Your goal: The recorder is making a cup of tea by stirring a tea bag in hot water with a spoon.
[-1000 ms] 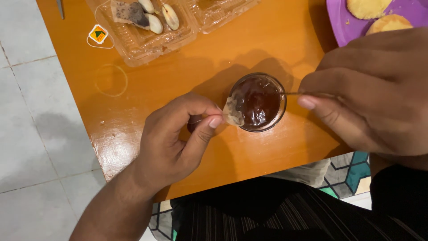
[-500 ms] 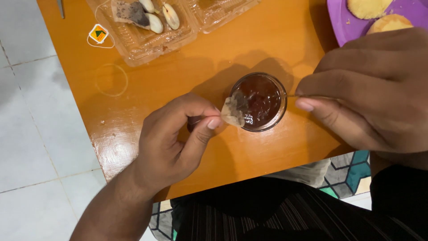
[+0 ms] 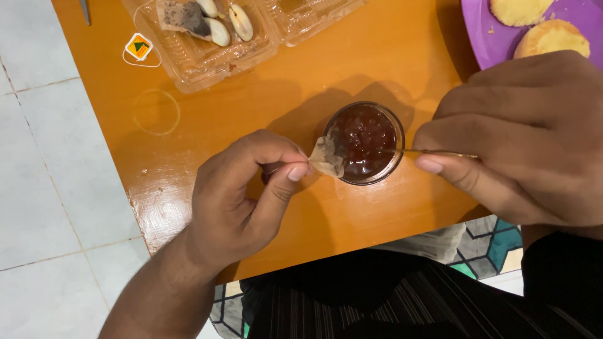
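Up and left of the left hand (image 3: 242,194), a clear plastic tray (image 3: 207,47) sits on the orange bench (image 3: 188,119). The left hand pinches a wet tea bag (image 3: 328,157) at the rim of a glass of dark tea (image 3: 366,143). The right hand (image 3: 521,141) pinches a thin spoon handle (image 3: 440,152) reaching into the glass; above it, a purple plate (image 3: 483,31) carries 2 biscuits (image 3: 551,39).

Glossy orange worktop (image 3: 207,119), dark reddish-brown liquid in a clear glass cup (image 3: 366,143), a tan wet tea bag (image 3: 328,157), a purple plate (image 3: 480,31) with pale yellow biscuits (image 3: 553,37), and a yellow tag (image 3: 139,47).
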